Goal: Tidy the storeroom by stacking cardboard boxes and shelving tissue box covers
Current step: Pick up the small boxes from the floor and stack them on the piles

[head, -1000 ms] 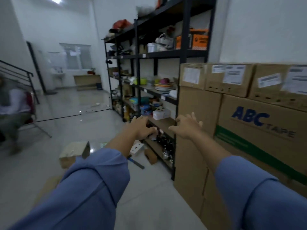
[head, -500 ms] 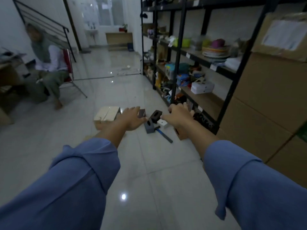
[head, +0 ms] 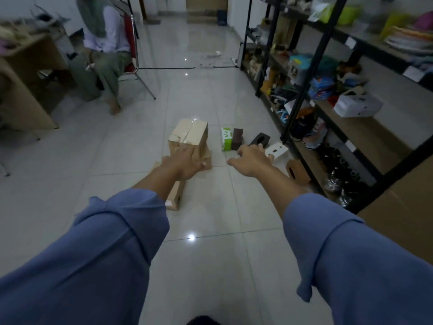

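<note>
We hold our left hand (head: 185, 164) and right hand (head: 251, 160) out with fingers loosely spread above the tiled floor (head: 210, 219), where a cardboard box (head: 189, 134) stands left of several tissue box covers (head: 260, 139) near the black shelf rack (head: 302, 90).

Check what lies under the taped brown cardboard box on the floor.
A flat brown cardboard piece pokes out beneath the taped brown cardboard box; the left hand hides the rest.

No legible text. White tags (head: 350, 41) on the shelf edges are blurred blank. Print on the green-and-white tissue box cover (head: 226, 138) is too small to read. Dark marks on the white carton (head: 357, 106) are unreadable.
</note>
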